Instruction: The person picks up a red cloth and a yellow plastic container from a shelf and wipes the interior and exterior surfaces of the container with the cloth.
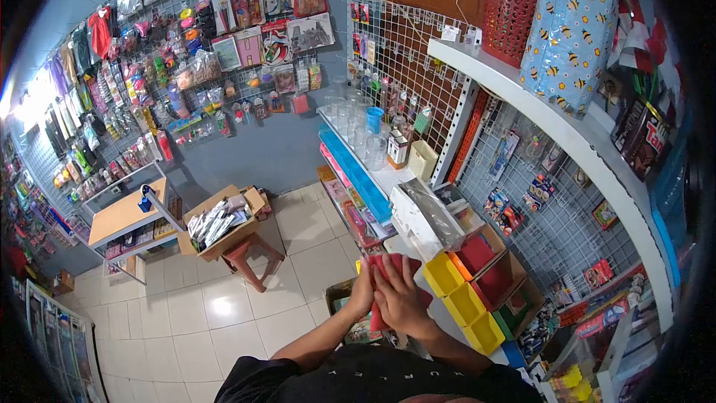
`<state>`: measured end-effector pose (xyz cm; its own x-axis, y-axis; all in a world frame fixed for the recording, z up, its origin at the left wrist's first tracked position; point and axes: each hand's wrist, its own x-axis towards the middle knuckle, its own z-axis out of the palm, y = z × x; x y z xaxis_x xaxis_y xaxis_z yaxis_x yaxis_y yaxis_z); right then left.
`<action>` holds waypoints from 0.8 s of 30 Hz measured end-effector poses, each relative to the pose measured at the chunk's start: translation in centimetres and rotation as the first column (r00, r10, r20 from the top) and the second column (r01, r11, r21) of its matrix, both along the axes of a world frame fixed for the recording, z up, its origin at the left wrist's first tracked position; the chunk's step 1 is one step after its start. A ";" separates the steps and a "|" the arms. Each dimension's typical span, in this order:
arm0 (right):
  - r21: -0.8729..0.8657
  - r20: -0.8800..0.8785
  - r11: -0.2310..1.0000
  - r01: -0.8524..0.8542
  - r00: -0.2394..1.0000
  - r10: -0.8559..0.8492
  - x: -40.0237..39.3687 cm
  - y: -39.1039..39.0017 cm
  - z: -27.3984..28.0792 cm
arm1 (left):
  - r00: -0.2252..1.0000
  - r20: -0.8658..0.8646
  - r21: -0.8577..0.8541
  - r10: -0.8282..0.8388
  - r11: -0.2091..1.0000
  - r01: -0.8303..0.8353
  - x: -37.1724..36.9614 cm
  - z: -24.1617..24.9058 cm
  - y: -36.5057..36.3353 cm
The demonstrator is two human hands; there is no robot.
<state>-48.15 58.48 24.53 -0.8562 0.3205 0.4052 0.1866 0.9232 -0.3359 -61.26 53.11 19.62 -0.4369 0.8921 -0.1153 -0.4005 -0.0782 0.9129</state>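
My left hand (362, 292) and my right hand (399, 297) are close together in front of my body. Between them is a folded red cloth (377, 318), with red edges showing above the fingers and out to the right. My right hand lies over its front with the fingers together, while my left hand presses its side. Much of the cloth is hidden by the hands. Just to the right stand yellow bins (464, 297), and a box with a clear plastic cover (426, 216) rests on the shelf beyond them.
A shelf (388, 233) with glass jars (375, 151) and a blue cup (374, 117) runs ahead. On the left, a cardboard box (203, 218) of packets sits on a red stool (250, 260). A white upper shelf (556, 108) curves along the right.
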 end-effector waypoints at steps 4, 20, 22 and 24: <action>-0.052 0.023 0.998 -0.044 0.999 0.045 0.7 -0.5 -0.6 | 0.987 0.158 0.046 -0.023 0.999 0.016 -0.6 0.6 -0.4; -0.127 -0.089 0.989 -0.083 0.993 0.072 0.2 -1.3 -0.1 | 0.920 0.391 -0.054 0.024 0.999 -0.003 -0.9 0.6 -1.4; -0.115 -0.134 0.987 -0.112 0.986 0.096 0.4 -1.1 -0.6 | 0.900 0.436 -0.011 0.029 1.000 -0.027 -1.6 -0.5 -1.1; -0.123 -0.196 0.985 -0.124 0.976 0.099 0.7 -0.4 -2.8 | 0.883 0.469 0.033 0.029 0.998 -0.050 -2.1 -1.3 -1.0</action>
